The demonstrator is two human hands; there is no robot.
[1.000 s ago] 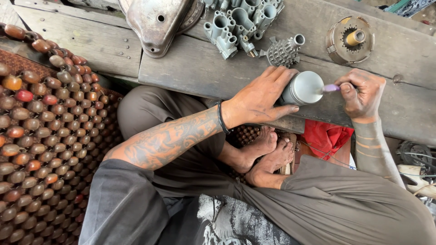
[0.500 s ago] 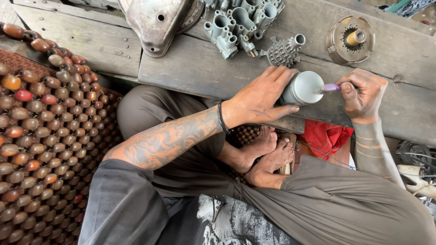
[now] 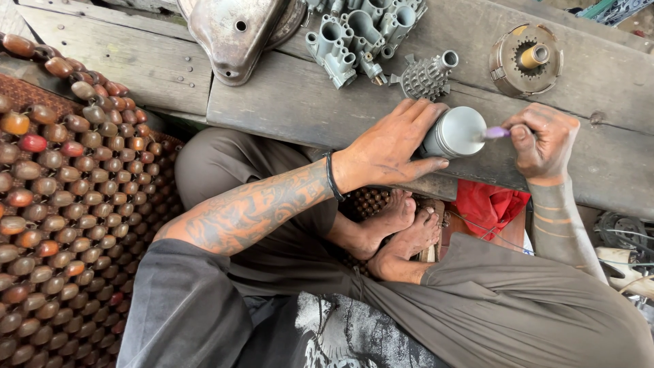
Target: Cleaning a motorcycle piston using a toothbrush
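Left hand clamped around grey metal cylinder on wooden plank. Right hand pinching purple-tipped tool against cylinder's end face. Working that face; next likely calls for steady cylinder rotation.

Tattooed forearms, black wristband, grey-brown trousers, bare feet.

A smooth, matt grey metal cylinder rests on rough, weathered grey wooden planks, with a dull tarnished metal cover at eleven o'clock and glossy brown wooden beads at eight o'clock.
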